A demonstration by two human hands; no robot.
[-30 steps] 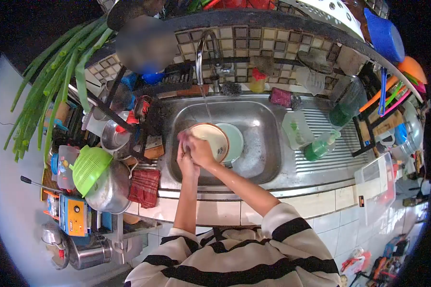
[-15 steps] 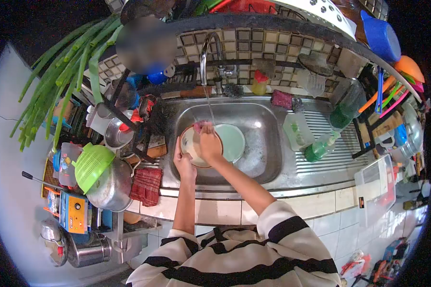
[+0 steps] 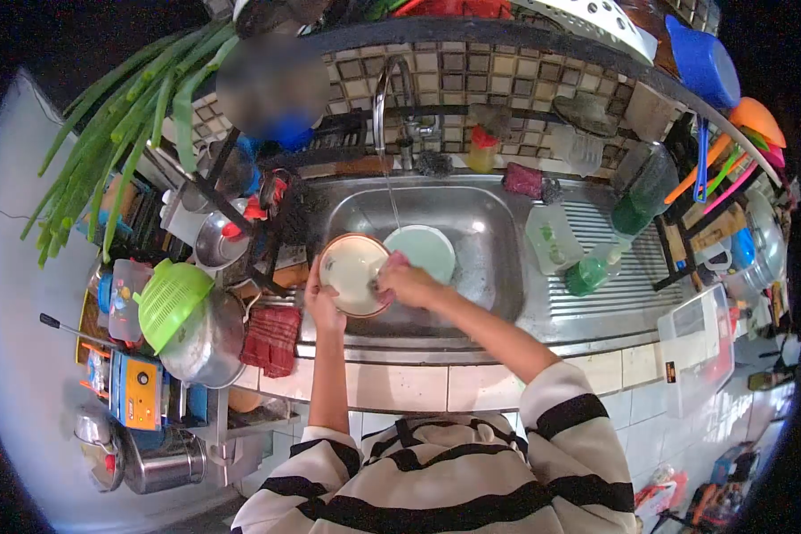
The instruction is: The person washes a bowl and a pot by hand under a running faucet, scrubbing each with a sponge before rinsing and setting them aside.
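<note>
In the sink basin [image 3: 485, 303], my left hand [image 3: 323, 303] grips the left edge of a cream bowl [image 3: 351, 270] with a brown rim, its inside facing up toward me. My right hand [image 3: 411, 287] is closed round a pink sponge [image 3: 395, 259] at the bowl's right rim; the fingers hide part of the sponge. Just behind the right hand, a pale green dish [image 3: 427, 249] lies in the basin. Water runs from the curved tap [image 3: 381, 116] down beside that dish.
A ribbed drainboard [image 3: 605, 285] to the right carries a green soap bottle [image 3: 587, 274] and a pale container [image 3: 552, 238]. Left of the sink are a red cloth [image 3: 271, 341], a metal pot [image 3: 209, 347] and a green colander [image 3: 176, 298]. A dark rack bar crosses above.
The bowl has tipped flatter and moved slightly left with my left hand. My right hand has slid with the sponge from the bowl's far upper edge to its right rim.
</note>
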